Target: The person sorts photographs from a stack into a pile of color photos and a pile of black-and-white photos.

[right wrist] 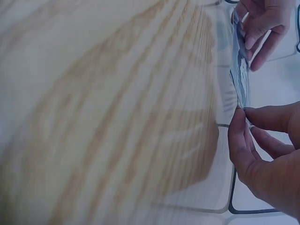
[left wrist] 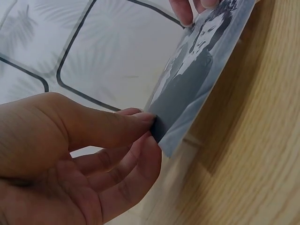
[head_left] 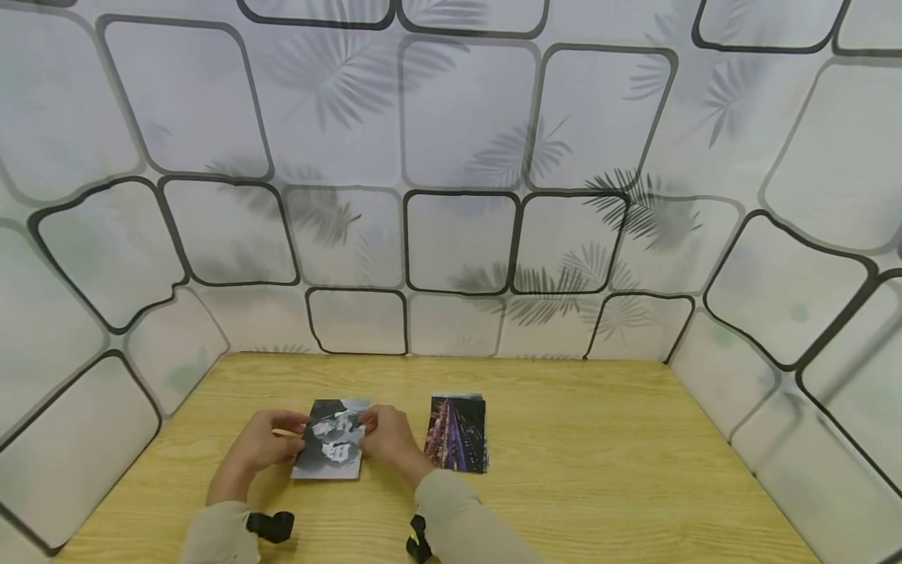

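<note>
The left wrist view crops the photo (left wrist: 187,86).

the black-and-white photo print (head_left: 330,462) is smooth paper with a faint sheen; the night-city photo print (head_left: 458,435) is smooth paper too. the wood-grain tabletop (head_left: 599,439) is smooth and softly glossy, the sleeve (head_left: 465,509) matt cloth. the patterned wall covering (head_left: 458,110) looks smooth, perhaps plastic sheeting.

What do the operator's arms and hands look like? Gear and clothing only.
Left hand and right hand: both bare, no gloves. Left sleeve and right sleeve: plain, long, light beige. Left wrist device: black, chunky. Right wrist device: black with a small yellow marking. No cables visible.
</note>
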`<action>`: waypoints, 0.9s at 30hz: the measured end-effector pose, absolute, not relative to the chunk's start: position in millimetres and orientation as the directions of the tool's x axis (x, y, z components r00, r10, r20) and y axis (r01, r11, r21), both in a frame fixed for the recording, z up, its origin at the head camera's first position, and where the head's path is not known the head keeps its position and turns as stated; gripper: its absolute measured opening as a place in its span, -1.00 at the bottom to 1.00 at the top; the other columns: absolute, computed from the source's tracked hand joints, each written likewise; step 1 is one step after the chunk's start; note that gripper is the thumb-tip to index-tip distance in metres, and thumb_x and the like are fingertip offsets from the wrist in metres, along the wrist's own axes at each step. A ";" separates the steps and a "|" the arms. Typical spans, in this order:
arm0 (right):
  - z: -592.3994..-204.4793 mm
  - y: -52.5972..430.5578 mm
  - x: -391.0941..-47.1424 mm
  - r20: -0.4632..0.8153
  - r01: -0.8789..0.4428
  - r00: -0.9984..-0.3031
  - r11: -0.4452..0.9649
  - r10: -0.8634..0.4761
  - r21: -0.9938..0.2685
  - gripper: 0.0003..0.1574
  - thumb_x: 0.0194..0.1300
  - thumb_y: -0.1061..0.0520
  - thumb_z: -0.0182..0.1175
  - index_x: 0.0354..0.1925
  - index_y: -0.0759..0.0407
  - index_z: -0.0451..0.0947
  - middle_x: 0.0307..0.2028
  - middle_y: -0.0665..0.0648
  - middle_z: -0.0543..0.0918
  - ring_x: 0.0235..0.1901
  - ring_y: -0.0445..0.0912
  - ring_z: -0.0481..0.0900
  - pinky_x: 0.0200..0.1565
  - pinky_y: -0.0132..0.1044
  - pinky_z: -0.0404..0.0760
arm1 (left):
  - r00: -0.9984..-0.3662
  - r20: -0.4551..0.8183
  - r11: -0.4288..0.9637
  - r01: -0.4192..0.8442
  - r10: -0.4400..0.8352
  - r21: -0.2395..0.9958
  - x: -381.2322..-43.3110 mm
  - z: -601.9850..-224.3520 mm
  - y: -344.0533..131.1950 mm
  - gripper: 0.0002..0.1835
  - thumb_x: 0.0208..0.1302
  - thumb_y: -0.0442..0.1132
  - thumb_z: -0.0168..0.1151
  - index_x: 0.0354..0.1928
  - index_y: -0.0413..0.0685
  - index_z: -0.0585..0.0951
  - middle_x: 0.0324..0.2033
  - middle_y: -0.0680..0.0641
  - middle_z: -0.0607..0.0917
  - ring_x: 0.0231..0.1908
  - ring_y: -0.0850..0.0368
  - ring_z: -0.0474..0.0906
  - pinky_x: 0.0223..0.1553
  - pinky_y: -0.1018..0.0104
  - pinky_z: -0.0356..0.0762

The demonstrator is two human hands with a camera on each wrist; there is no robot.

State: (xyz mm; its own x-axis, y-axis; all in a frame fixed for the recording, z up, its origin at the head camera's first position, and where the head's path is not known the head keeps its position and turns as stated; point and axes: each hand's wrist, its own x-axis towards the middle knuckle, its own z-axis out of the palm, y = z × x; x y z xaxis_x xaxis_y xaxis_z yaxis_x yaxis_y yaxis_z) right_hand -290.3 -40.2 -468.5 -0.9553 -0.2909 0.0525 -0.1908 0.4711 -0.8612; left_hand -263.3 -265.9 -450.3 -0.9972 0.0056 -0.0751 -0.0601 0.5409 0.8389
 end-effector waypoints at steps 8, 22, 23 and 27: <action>-472.8 -47.6 -292.9 0.063 -0.213 -0.952 0.503 -0.298 -0.838 -0.66 0.10 0.39 0.43 -0.09 0.29 0.73 -0.34 0.09 0.69 -0.37 -0.22 0.52 -0.33 -0.35 0.59 | -0.997 -0.077 0.556 -0.070 -0.012 0.829 -262.8 -452.4 -270.1 -0.56 0.19 -0.60 0.30 0.15 -0.52 0.59 -0.03 -0.47 0.66 -0.25 0.04 0.68 -0.35 0.22 0.69; -470.8 -55.3 -289.4 0.040 -0.221 -0.948 0.564 -0.315 -0.796 -0.64 0.11 0.36 0.45 -0.06 0.32 0.74 -0.32 0.08 0.69 -0.34 -0.19 0.56 -0.26 -0.34 0.63 | -0.997 -0.078 0.600 -0.072 -0.016 0.797 -264.3 -457.3 -279.3 -0.56 0.15 -0.61 0.30 0.12 -0.59 0.56 -0.11 -0.48 0.70 -0.22 -0.05 0.71 -0.26 0.13 0.77; -470.1 -55.5 -289.0 0.042 -0.225 -0.948 0.569 -0.316 -0.791 -0.65 0.11 0.35 0.46 -0.07 0.32 0.74 -0.33 0.08 0.69 -0.34 -0.19 0.56 -0.26 -0.35 0.63 | -0.996 -0.085 0.601 -0.079 -0.018 0.795 -264.3 -457.2 -279.4 -0.56 0.15 -0.61 0.31 0.12 -0.59 0.56 -0.11 -0.47 0.70 -0.22 -0.05 0.71 -0.25 0.13 0.77; -468.8 -56.6 -287.5 0.037 -0.227 -0.947 0.587 -0.318 -0.777 -0.65 0.12 0.34 0.46 -0.07 0.32 0.74 -0.32 0.07 0.68 -0.34 -0.18 0.56 -0.27 -0.35 0.62 | -0.994 -0.110 0.600 -0.103 -0.024 0.794 -264.2 -457.9 -279.5 -0.56 0.15 -0.61 0.31 0.12 -0.58 0.56 -0.11 -0.47 0.69 -0.22 -0.05 0.71 -0.23 0.11 0.77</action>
State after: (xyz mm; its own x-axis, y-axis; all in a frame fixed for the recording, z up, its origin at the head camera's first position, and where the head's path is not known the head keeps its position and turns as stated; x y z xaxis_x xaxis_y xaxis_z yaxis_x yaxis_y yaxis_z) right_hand -287.5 -56.6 -468.8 -0.9475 -0.3176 0.0374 -0.2274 0.5869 -0.7770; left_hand -264.2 -279.5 -457.9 -0.9936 -0.0240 -0.1102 -0.1025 0.5996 0.7937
